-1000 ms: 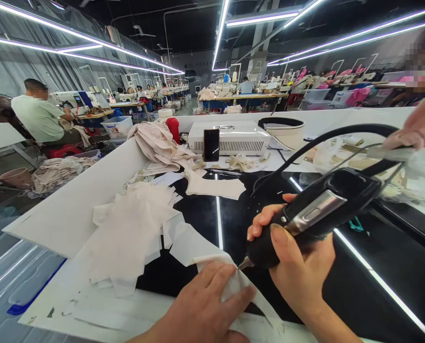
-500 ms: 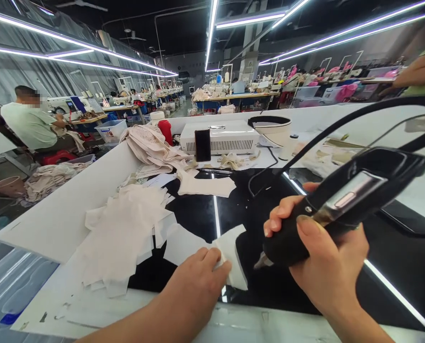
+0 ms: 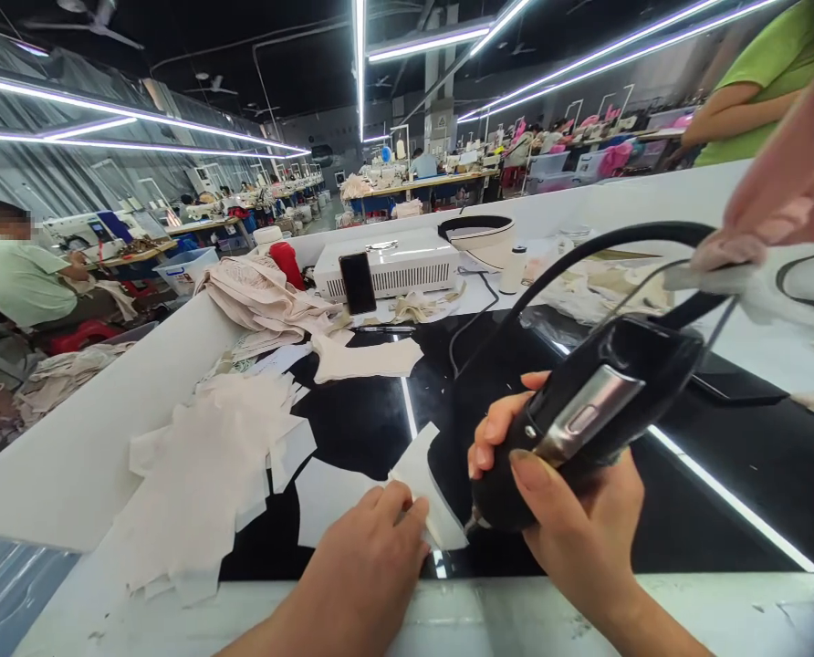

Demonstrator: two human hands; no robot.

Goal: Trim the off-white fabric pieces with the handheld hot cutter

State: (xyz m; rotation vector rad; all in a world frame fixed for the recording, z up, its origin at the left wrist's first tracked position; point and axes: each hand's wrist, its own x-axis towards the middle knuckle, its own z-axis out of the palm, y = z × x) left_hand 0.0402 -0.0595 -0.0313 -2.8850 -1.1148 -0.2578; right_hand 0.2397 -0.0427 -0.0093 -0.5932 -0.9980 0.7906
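Bare black bench (image 3: pixel 708 547) lies open to the right of the right hand (image 3: pixel 578 529), while the scrap pile (image 3: pixel 208 465) crowds the left, a cable (image 3: pixel 585 265) arcs overhead, and the white box (image 3: pixel 393 265) and cloth heap (image 3: pixel 256 297) block the far side.

We note a dark ceiling with long light strips (image 3: pixel 359 64), grey curtained wall (image 3: pixel 71 178) at left, rows of sewing tables (image 3: pixel 421 182) behind, and a ceiling fan (image 3: pixel 85 18).
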